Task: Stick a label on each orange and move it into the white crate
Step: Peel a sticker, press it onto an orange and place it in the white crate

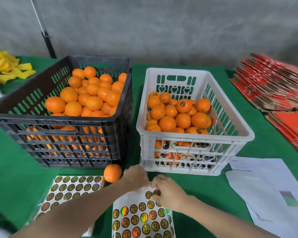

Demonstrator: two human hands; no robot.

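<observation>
Nearest: label sheet on green table. Right hand fingers pinch top-row label. Left hand fingers curled on sheet's top edge. 1 loose orange just left. Behind: black crate, white crate, both holding oranges.

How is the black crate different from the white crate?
The black crate looks bigger and has plain slots; the white crate has heart-shaped holes. Oranges in the black crate look bare; several in the white crate wear round labels. Both hold oranges and stand on the green cloth.
</observation>
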